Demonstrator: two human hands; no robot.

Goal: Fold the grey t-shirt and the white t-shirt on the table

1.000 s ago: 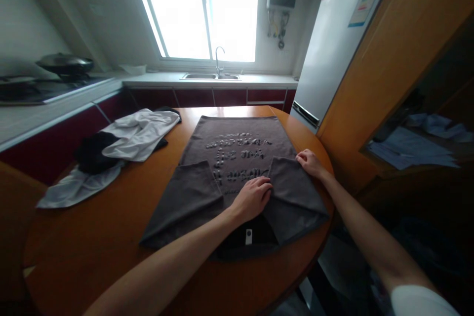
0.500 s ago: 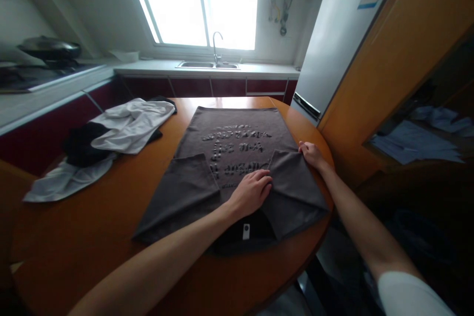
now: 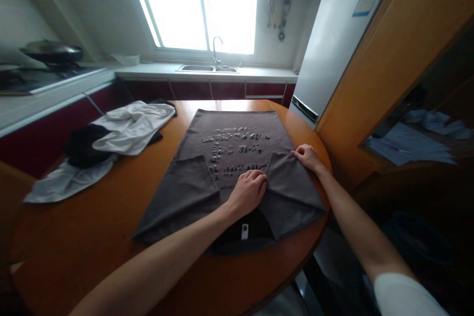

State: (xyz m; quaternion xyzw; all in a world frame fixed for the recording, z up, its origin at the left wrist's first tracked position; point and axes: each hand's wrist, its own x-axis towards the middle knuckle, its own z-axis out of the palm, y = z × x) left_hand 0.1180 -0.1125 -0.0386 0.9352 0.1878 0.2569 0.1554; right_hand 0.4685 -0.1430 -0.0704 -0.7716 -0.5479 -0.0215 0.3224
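Closest to you, your left forearm crosses the near edge of the round wooden bench, and your right forearm comes in from the lower right with a white sleeve at the shoulder. Just past the bench edge lies the collar of a grey T-shirt, with a small white label showing in its dark neck opening. The shirt is spread flat, print side up, collar toward you and hem toward the window, with both sleeves folded in over the body.

Your left hand rests knuckles up on the inner edge of the folded right sleeve, fingers curled and pressing the cloth down; whether the grip pinches the fabric cannot be told. Your right hand lies at the sleeve's outer far corner, fingers bent and closed on the cloth edge.

Further left on the bench sits a heap of white and black clothes, well apart from the shirt. Beyond stand the counter with a sink, the bright window and the fridge.
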